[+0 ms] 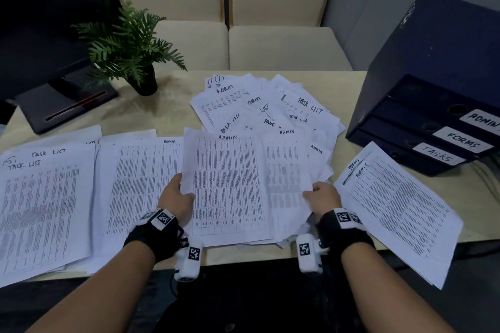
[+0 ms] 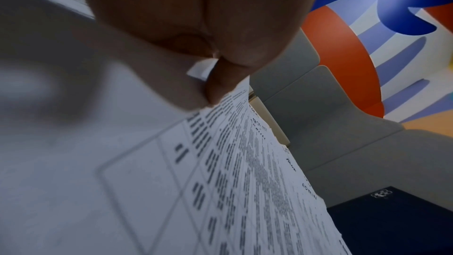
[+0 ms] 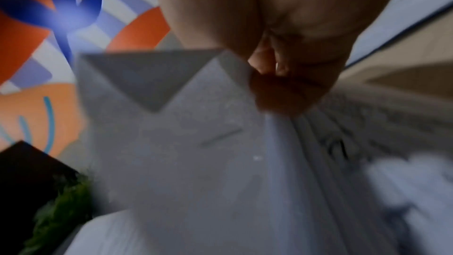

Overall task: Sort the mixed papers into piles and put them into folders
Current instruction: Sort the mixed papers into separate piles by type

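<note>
Across the desk (image 1: 173, 105) paper is spread almost from end to end. At the right end a dark file box (image 1: 433, 62) is stood, and three folders (image 1: 464, 140) marked ADMIN, FORMS and TASKS are lodged in it. Behind the hands the mixed heap (image 1: 270, 105) is fanned out, unsorted. Three piles have been laid out: the task list pile (image 1: 40, 197) at far left, the admin pile (image 1: 135, 184) next to it, and the forms pile (image 1: 400, 208) at right, overhanging the near edge.

An ADMIN sheet (image 1: 227, 184) is held raised at the centre, its long axis running away from the person, parallel to the admin pile. Its left edge is pinched by the left grip (image 1: 174, 200). The right grip (image 1: 322, 197) is clenched on the edge of a faded sheet (image 1: 286, 184) just beside it.

The admin pile lies immediately left of the raised sheet, touching the left grip's side, so a short leftward carry by that hand is judged to be called for; no turning should be needed.
</note>
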Action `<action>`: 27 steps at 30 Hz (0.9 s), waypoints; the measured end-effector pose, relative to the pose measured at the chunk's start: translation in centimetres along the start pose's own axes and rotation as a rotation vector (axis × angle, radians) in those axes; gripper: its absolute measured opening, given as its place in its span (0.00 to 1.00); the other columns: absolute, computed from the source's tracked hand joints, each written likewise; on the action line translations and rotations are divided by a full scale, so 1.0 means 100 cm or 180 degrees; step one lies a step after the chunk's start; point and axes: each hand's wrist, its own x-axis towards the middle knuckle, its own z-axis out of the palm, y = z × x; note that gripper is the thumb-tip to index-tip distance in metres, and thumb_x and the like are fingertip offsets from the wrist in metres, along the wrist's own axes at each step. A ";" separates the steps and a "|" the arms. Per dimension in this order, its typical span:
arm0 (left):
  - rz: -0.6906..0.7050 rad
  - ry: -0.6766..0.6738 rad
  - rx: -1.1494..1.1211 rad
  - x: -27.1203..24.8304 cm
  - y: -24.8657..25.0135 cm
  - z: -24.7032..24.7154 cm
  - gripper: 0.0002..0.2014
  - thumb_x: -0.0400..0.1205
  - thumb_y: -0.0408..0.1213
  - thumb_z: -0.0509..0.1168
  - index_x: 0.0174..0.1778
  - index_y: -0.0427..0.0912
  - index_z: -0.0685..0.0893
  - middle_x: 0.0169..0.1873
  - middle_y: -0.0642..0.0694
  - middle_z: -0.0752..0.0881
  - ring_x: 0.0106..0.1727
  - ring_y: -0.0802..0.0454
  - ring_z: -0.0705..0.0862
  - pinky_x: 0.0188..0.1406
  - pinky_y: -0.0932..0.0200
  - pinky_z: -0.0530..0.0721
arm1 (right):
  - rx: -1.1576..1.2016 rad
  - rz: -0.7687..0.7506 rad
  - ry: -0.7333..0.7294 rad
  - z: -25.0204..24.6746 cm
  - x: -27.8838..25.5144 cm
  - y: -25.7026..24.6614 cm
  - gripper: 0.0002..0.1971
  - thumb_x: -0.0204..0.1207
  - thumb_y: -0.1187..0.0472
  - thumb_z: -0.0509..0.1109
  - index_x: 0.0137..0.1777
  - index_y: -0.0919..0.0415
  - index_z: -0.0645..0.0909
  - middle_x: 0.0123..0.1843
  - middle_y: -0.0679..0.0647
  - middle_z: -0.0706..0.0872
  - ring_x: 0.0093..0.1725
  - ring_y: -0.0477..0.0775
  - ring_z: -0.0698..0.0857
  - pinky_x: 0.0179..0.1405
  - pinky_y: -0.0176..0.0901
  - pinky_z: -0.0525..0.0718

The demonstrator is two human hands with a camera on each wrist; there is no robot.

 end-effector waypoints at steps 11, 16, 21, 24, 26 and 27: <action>0.0272 -0.0231 0.0113 -0.003 0.001 -0.003 0.40 0.76 0.17 0.53 0.79 0.59 0.65 0.79 0.53 0.66 0.51 0.46 0.87 0.33 0.62 0.85 | 0.1631 -0.0605 0.1697 -0.067 0.003 -0.015 0.02 0.82 0.64 0.63 0.50 0.58 0.77 0.39 0.53 0.77 0.40 0.56 0.76 0.36 0.41 0.73; 0.0348 -0.0235 -0.0155 -0.005 0.013 0.007 0.16 0.87 0.42 0.58 0.64 0.40 0.83 0.68 0.42 0.81 0.58 0.48 0.82 0.57 0.61 0.74 | 0.1055 -0.0688 0.0344 -0.006 -0.007 -0.022 0.07 0.81 0.65 0.65 0.57 0.59 0.80 0.49 0.53 0.80 0.47 0.55 0.79 0.44 0.40 0.72; 0.0211 -0.0215 0.0132 -0.010 0.018 0.015 0.18 0.79 0.44 0.69 0.63 0.46 0.76 0.57 0.46 0.83 0.47 0.45 0.85 0.41 0.59 0.79 | 0.0890 -0.0639 -0.0599 0.039 -0.020 -0.013 0.05 0.79 0.62 0.65 0.41 0.60 0.79 0.37 0.58 0.84 0.35 0.54 0.78 0.37 0.42 0.73; 0.0084 -0.0094 0.0285 -0.010 0.011 0.014 0.20 0.77 0.30 0.66 0.62 0.52 0.70 0.47 0.42 0.84 0.27 0.48 0.82 0.22 0.62 0.74 | 0.1042 -0.0324 -0.0330 0.036 -0.011 -0.006 0.06 0.78 0.55 0.71 0.45 0.58 0.82 0.43 0.57 0.88 0.38 0.55 0.82 0.41 0.45 0.79; 0.0025 -0.0078 0.0171 -0.007 0.006 0.010 0.25 0.77 0.25 0.62 0.65 0.54 0.69 0.52 0.39 0.84 0.25 0.47 0.80 0.20 0.63 0.73 | 0.0460 -0.0128 0.0145 0.029 -0.005 -0.001 0.19 0.76 0.51 0.74 0.59 0.63 0.79 0.58 0.61 0.83 0.53 0.59 0.82 0.52 0.44 0.78; 0.0019 -0.0090 0.0123 -0.006 0.003 0.008 0.27 0.77 0.23 0.61 0.67 0.55 0.68 0.57 0.38 0.83 0.25 0.48 0.80 0.20 0.63 0.73 | 0.0311 -0.0080 0.0278 0.028 -0.004 0.000 0.26 0.74 0.51 0.76 0.65 0.66 0.75 0.63 0.63 0.79 0.60 0.61 0.81 0.57 0.45 0.77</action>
